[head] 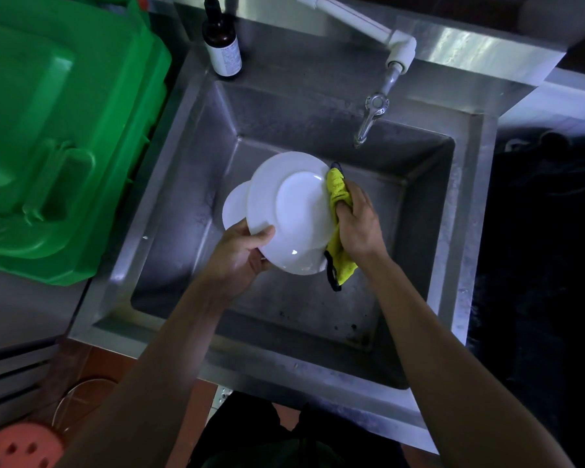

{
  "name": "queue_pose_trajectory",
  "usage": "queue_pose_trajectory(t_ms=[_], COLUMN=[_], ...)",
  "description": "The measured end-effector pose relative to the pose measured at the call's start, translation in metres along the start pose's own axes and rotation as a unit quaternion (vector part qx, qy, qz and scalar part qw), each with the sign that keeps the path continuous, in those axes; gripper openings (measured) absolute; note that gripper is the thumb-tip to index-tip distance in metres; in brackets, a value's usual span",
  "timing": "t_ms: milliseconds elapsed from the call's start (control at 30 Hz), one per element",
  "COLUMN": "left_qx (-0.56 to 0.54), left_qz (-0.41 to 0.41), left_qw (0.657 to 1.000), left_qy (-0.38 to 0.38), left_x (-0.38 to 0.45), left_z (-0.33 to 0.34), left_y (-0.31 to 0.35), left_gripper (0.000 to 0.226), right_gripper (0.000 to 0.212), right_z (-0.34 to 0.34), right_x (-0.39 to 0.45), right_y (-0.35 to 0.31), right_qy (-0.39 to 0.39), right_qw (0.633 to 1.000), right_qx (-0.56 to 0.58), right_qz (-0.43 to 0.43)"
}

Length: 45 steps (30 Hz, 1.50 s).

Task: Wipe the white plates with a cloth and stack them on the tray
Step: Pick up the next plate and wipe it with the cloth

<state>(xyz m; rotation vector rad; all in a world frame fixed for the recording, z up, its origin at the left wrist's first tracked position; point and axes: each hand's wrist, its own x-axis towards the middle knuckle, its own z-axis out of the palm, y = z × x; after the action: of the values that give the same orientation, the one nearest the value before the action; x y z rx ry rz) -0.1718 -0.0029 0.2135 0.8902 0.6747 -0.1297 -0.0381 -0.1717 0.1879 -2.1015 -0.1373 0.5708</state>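
You hold the upper plate (294, 211) over the middle of the sink (183, 136), your left hand (240, 255) at its near-left rim. A second plate (235, 209) sits behind it, to the left. Your right hand (357, 224) presses the cloth (338, 197) against its right edge. The tap (372, 116) hangs over the far side; the bottle (222, 42) stands on the far-left corner; the bin (65, 130) lies left of the sink.

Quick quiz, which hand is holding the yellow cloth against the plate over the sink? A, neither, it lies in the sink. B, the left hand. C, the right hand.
C: the right hand grips the yellow cloth at the edge of the white plate, which the left hand holds.
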Motion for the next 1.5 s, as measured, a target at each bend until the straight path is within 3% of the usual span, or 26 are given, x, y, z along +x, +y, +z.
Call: queue_pose_trajectory(t_ms=[467,733,933,1100,1500], left_qx=[0.090,0.114,0.120,0.129,0.058], left_qz=[-0.020,-0.002,-0.007,-0.033,0.002], left_qw=[0.996,0.993,0.993,0.991,0.998], left_qy=[-0.012,-0.009,-0.022,-0.020,0.028], left_x=[0.006,0.009,0.006,0.004,0.003], left_z=[0.003,0.000,-0.001,-0.002,-0.005], left_y=[-0.004,0.002,-0.003,-0.002,-0.007], left_gripper=[0.036,0.032,0.035,0.043,0.038], right_gripper=[0.055,0.059,0.060,0.055,0.055], right_z=[0.009,0.021,0.023,0.020,0.014], right_x=[-0.008,-0.041,-0.044,-0.025,-0.001], right_y=[-0.030,-0.029,-0.012,-0.013,-0.001], right_qy=[-0.036,-0.088,-0.103,-0.031,-0.002], right_qw=[0.968,0.935,0.938,0.942,0.983], right_qx=[-0.167,-0.135,-0.106,-0.143,-0.086], right_qz=[-0.183,-0.316,-0.314,-0.303,-0.162])
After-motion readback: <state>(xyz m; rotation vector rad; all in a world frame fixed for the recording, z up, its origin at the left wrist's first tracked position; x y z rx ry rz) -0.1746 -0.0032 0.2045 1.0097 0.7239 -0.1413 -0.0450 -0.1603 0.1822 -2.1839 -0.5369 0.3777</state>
